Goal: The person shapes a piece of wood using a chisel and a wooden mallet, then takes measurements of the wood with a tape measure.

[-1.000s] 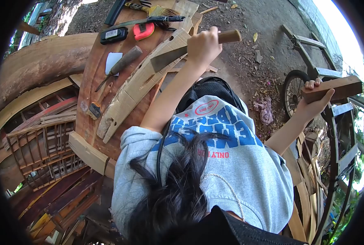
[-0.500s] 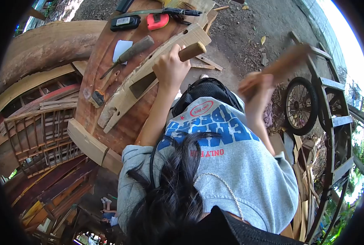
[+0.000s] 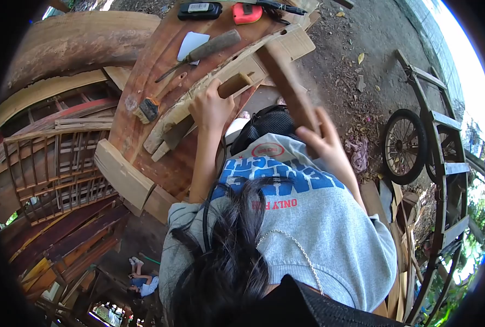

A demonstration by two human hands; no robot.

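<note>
So the left hand (image 3: pixel 212 109) has its fingers clamped on the chisel (image 3: pixel 235 85), down where handle runs into blade. Handle pokes out on one side of the fist, and the broad flat blade slants out the other side, low over the board (image 3: pixel 294 44). Can't tell if the edge is touching wood.

Right hand (image 3: pixel 324 141) has the block (image 3: pixel 288 87) by its near end, fingers closed on it as far as the blur lets me see. The rest juts out past those fingers toward the chisel handle, and I can't tell how big the gap is.

My guess is the chisel is stiff and blade-heavy, not fragile apart from its edge. The round handle looks smooth, so sweaty fingers might slip. Best hold is a full wrap just above the blade, like here, with the handle's butt sticking out and no fingers near the edge. Block looks solid and a bit heavy, and square corners could twist it, so I'd want thumb and fingers on opposite faces near the end.

Beyond the left fingers, the awl (image 3: pixel 215 44) lies on the counter (image 3: pixel 166 174), with the brush (image 3: pixel 147 110) off to that hand's outer side.
</note>
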